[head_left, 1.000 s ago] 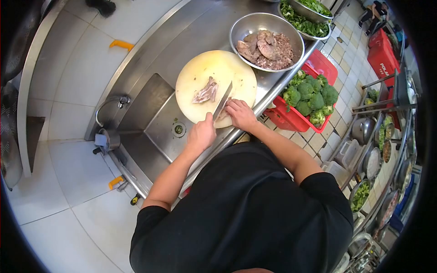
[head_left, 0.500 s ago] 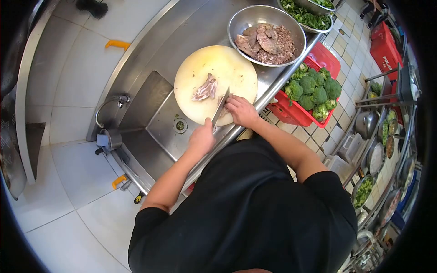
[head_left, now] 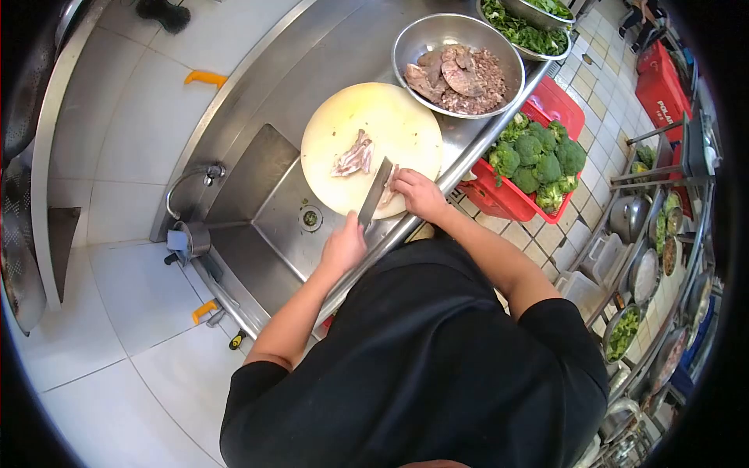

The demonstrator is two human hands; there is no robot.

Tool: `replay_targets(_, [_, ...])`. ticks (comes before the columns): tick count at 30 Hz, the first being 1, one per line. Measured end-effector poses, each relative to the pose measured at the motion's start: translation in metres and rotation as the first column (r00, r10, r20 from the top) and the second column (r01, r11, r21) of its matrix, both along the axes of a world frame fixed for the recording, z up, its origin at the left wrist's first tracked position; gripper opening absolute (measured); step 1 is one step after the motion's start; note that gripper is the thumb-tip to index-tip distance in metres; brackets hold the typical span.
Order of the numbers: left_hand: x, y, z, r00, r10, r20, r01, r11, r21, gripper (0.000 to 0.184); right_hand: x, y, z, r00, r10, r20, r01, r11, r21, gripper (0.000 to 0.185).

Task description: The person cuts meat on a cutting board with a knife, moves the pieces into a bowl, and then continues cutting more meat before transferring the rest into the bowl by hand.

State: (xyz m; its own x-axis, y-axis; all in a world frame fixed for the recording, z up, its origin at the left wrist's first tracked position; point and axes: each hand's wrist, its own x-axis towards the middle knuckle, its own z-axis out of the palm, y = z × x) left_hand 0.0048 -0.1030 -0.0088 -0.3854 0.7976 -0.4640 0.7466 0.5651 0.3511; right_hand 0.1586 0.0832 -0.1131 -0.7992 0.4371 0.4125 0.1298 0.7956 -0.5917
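Note:
My left hand (head_left: 343, 246) is closed round the handle of a broad-bladed cleaver (head_left: 376, 192). Its blade lies across the near right part of a round, pale cutting board (head_left: 335, 117). Just right of the blade, my right hand (head_left: 418, 192) presses curled fingers on a strip of meat (head_left: 388, 192), partly hidden by the fingers. A larger, pale pink piece of meat (head_left: 355, 156) sits near the board's middle, left of the blade. Beyond the board stands a steel bowl (head_left: 402, 43) with chopped meat (head_left: 485, 74) and bigger slices in it.
The board overlaps a steel sink (head_left: 273, 226) with a curved tap (head_left: 209, 173). Right of the counter's edge, a red crate (head_left: 499, 195) holds broccoli (head_left: 538, 152). Bowls of leafy greens (head_left: 530, 35) stand farther back. A rack with pans (head_left: 644, 273) is at the right.
The cleaver has shifted slightly and its blade shows a broader flat side, with a small gap from the right fingers. More of the meat strip is visible. The view has moved slightly.

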Motion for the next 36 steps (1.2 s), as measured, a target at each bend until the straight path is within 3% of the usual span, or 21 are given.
replay_targets(8, [0.001, 0.037, 0.020, 0.998, -0.063, -0.001, 0.063, 0.995, 0.074, 0.023, -0.002, 0.000, 0.002, 0.986, 0.016, 0.169, -0.034, 0.994, 0.105, 0.028])
replay_targets(14, [0.008, 0.021, 0.040, 0.997, -0.076, -0.017, 0.075, 0.993, -0.090, 0.024, -0.001, -0.002, 0.001, 0.988, 0.011, 0.154, -0.025, 0.996, 0.088, 0.028])
replay_targets(17, [0.011, 0.036, 0.000, 0.999, -0.033, -0.013, 0.033, 0.999, 0.008, 0.025, -0.004, -0.001, -0.007, 0.997, -0.031, 0.065, 0.026, 0.998, 0.063, 0.024])
replay_targets(20, [0.013, 0.052, 0.006, 1.000, -0.013, 0.025, 0.013, 1.000, -0.001, 0.025, -0.004, 0.006, 0.007, 0.990, 0.001, 0.138, 0.000, 1.000, -0.006, 0.020])
replay_targets(24, [0.006, 0.009, 0.017, 0.998, -0.049, 0.042, 0.052, 0.997, -0.064, 0.025, -0.003, 0.002, 0.002, 0.998, -0.012, 0.069, 0.011, 1.000, 0.015, 0.018])
replay_targets(29, [0.005, 0.042, -0.007, 0.998, 0.008, 0.057, -0.009, 1.000, 0.029, 0.025, -0.003, 0.008, -0.003, 0.999, 0.027, 0.038, -0.028, 0.998, 0.047, 0.017])
replay_targets(36, [0.006, 0.051, 0.031, 0.998, -0.010, 0.060, 0.007, 0.999, 0.046, 0.023, -0.001, 0.009, 0.003, 0.997, 0.015, 0.081, -0.012, 0.999, -0.039, 0.018])
